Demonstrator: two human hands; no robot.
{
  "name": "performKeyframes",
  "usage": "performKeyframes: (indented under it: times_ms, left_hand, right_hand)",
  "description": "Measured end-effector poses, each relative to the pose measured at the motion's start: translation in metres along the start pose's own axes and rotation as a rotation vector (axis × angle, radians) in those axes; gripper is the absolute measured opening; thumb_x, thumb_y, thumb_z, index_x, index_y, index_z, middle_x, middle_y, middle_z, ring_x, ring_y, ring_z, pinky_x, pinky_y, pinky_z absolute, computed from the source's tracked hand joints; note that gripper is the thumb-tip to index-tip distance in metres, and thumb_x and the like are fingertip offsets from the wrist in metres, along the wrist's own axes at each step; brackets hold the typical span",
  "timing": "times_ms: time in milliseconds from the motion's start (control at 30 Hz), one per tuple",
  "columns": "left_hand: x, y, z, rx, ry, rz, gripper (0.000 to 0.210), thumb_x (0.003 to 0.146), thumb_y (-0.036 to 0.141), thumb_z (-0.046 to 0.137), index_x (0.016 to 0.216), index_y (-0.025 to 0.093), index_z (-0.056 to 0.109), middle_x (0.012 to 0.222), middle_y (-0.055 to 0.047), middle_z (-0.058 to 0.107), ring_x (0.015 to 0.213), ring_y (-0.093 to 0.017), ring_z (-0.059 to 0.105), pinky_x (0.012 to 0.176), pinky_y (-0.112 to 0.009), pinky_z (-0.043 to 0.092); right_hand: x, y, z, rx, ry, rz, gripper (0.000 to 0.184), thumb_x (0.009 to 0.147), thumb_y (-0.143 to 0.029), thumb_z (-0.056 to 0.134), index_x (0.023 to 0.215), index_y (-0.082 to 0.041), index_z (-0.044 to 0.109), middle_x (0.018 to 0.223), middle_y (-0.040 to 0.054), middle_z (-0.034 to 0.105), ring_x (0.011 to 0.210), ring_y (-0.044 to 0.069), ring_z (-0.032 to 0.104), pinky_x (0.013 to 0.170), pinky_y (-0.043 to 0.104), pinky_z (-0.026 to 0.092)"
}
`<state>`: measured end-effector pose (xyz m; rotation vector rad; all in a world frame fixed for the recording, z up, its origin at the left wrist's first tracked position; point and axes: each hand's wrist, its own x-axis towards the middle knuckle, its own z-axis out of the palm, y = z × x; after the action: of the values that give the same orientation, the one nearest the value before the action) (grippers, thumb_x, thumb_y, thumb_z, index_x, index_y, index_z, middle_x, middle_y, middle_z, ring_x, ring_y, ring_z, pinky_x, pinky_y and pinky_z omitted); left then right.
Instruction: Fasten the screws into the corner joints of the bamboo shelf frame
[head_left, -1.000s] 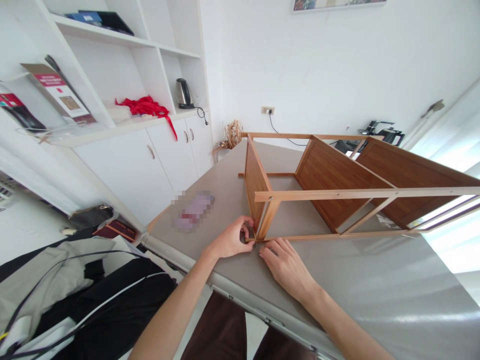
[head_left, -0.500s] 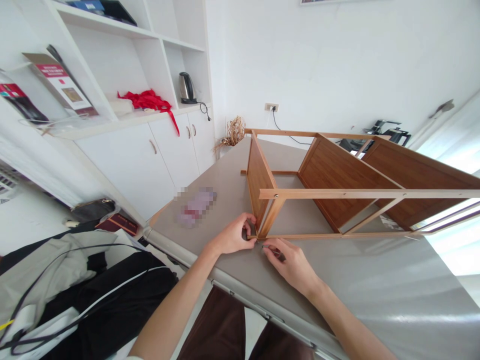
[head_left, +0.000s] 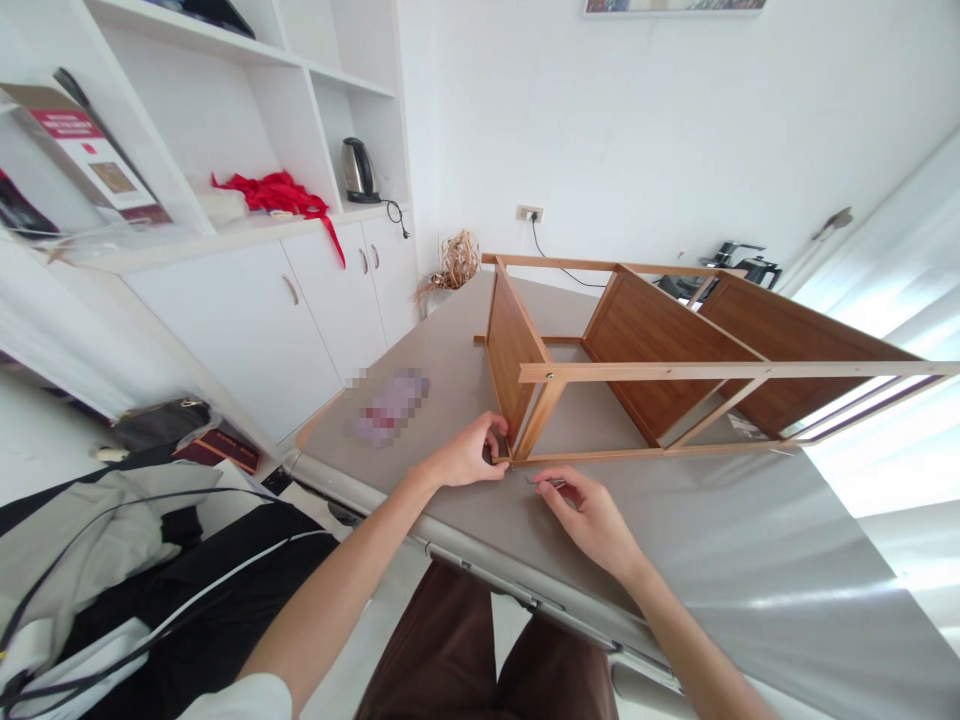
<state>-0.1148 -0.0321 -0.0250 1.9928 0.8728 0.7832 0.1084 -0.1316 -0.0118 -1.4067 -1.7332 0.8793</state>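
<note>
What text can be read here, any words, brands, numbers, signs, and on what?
None can be read for sure.
Box on the shelf: white print on a red band, too blurred.
Dark red item on the left: gold marks, too small.
Pixelated item: masked, unreadable.
Rack: no lettering visible.

From my right hand (head_left: 589, 515) I have room over the worktop (head_left: 739, 545) at three o'clock; the wooden frame (head_left: 720, 371), depth hard to judge, blocks eleven to two.
</note>
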Motion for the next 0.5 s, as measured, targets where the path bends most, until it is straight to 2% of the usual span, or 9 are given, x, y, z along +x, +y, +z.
performKeyframes:
  times_ms: [200, 333, 500]
  left_hand:
    - [0.002, -0.005, -0.008, 0.015, -0.091, 0.003, 0.048, 0.068, 0.022, 0.071, 0.11, 0.021, 0.046, 0.079, 0.003, 0.059, 0.072, -0.014, 0.059, 0.074, -0.028, 0.048]
    - [0.001, -0.009, -0.008, 0.013, -0.078, 0.024, 0.049, 0.069, 0.023, 0.07, 0.111, 0.021, 0.047, 0.078, 0.003, 0.059, 0.072, -0.014, 0.06, 0.074, -0.028, 0.048]
    - [-0.002, -0.01, -0.006, 0.012, -0.051, 0.034, 0.049, 0.069, 0.022, 0.07, 0.113, 0.021, 0.048, 0.079, 0.003, 0.059, 0.073, -0.015, 0.06, 0.075, -0.028, 0.049]
  right_hand:
    - [-0.017, -0.008, 0.015, -0.063, 0.262, 0.074, 0.018, 0.086, -0.039, 0.062, 0.093, -0.022, 0.064, 0.084, 0.0017, 0.071, 0.073, 0.017, 0.066, 0.071, 0.028, 0.051]
    - [-0.016, -0.014, 0.023, -0.021, 0.251, 0.12, 0.021, 0.084, -0.042, 0.065, 0.089, -0.023, 0.071, 0.089, 0.0029, 0.074, 0.079, 0.019, 0.068, 0.078, 0.029, 0.052]
    - [-0.012, -0.019, 0.024, 0.16, 0.221, 0.202, 0.034, 0.084, -0.05, 0.065, 0.1, -0.021, 0.074, 0.093, 0.0055, 0.075, 0.087, 0.021, 0.069, 0.081, 0.031, 0.054]
